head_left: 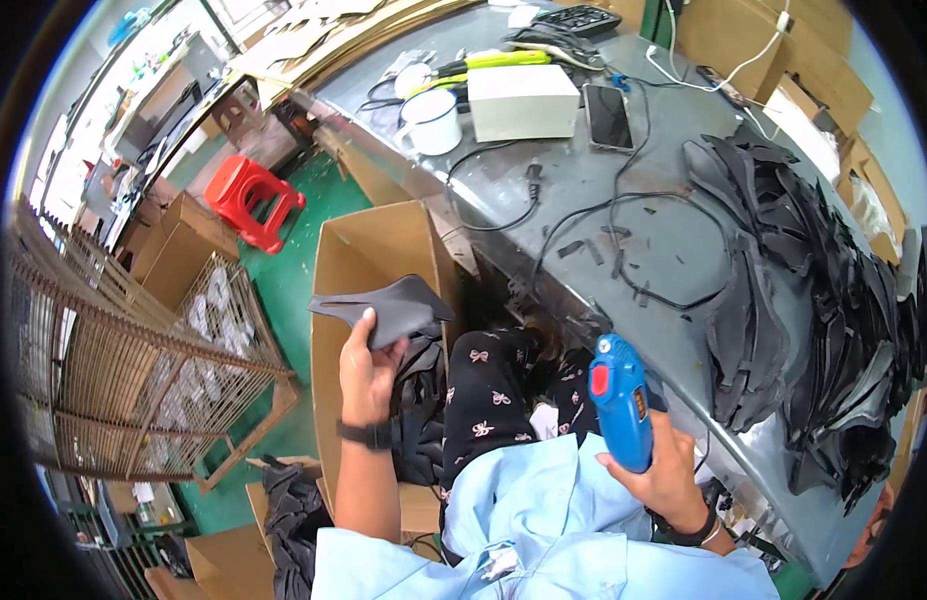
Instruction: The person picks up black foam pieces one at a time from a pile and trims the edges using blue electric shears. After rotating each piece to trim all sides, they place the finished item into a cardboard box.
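My left hand (366,378) pinches a flat, curved dark grey piece (396,308), its thumb on top. The piece is held above an open cardboard box (374,245), which has more dark pieces (421,385) inside. In my right hand (670,478) is a blue handheld power tool (624,420) with a red button, gripped at its lower end. Its rounded head points away from me, near the table edge, apart from the grey piece. What the tool's working end looks like from below is hidden.
On the grey table (584,185) lie a heap of dark pieces (814,300), a looped black cable (674,303), scraps, a phone (609,117), a white box (524,103) and a mug (431,122). A red stool (252,195) and a slatted crate (154,370) stand left.
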A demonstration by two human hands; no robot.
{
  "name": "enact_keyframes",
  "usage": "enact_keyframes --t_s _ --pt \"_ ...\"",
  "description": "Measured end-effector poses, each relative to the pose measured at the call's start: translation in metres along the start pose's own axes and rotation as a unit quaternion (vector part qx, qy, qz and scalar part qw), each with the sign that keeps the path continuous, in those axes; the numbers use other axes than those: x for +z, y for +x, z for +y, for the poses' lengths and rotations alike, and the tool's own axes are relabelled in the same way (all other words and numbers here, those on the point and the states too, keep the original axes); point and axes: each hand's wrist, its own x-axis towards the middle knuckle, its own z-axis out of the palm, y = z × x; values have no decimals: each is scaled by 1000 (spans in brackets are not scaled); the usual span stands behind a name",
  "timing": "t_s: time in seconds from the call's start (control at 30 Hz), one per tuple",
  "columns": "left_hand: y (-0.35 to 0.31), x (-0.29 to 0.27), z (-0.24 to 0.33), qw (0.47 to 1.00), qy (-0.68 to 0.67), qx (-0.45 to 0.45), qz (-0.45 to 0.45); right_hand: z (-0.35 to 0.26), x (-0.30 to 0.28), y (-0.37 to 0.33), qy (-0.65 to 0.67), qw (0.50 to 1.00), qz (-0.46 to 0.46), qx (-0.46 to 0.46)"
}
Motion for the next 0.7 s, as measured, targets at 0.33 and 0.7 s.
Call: enact_keyframes --t_s 0.33,0.7 --pt "84 -122 -97 977 92 -183 67 -1 6 0 10 999 -36 28" --pt "-92 209 -83 869 257 -79 -416 -2 2 -5 59 992 113 -5"
